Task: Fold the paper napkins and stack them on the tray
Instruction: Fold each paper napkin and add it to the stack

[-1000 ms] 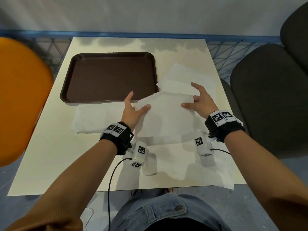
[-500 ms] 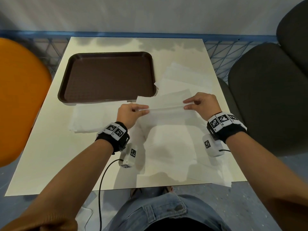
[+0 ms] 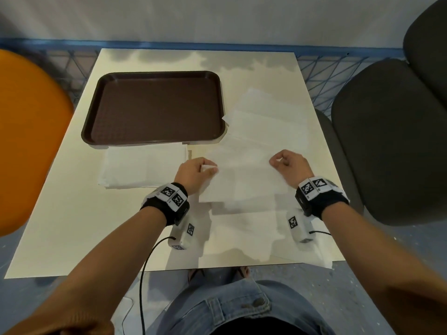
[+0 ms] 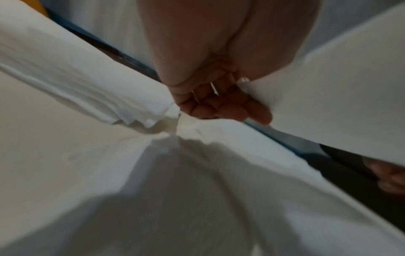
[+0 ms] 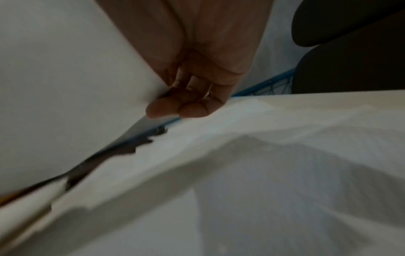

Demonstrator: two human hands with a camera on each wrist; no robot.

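Note:
Between my hands hangs a white paper napkin (image 3: 242, 180), held a little above the loose napkins near the table's front. My left hand (image 3: 197, 172) pinches its left top corner and my right hand (image 3: 287, 163) pinches its right top corner. In the left wrist view my left hand's fingers (image 4: 225, 105) curl against the napkin's edge (image 4: 328, 97). The right wrist view shows my right hand's fingers (image 5: 186, 104) curled at the sheet (image 5: 65, 86). The brown tray (image 3: 154, 76) lies bare at the back left.
A pile of flat napkins (image 3: 142, 165) lies just in front of the tray. More loose napkins (image 3: 268, 117) spread to the tray's right and over the table's front edge (image 3: 302, 252). An orange chair (image 3: 29, 141) stands left, a dark chair (image 3: 387, 141) right.
Both hands went from flat on the napkin to pinching its far edge, then drew that edge toward me. The napkin now hangs between them, closer to the front.

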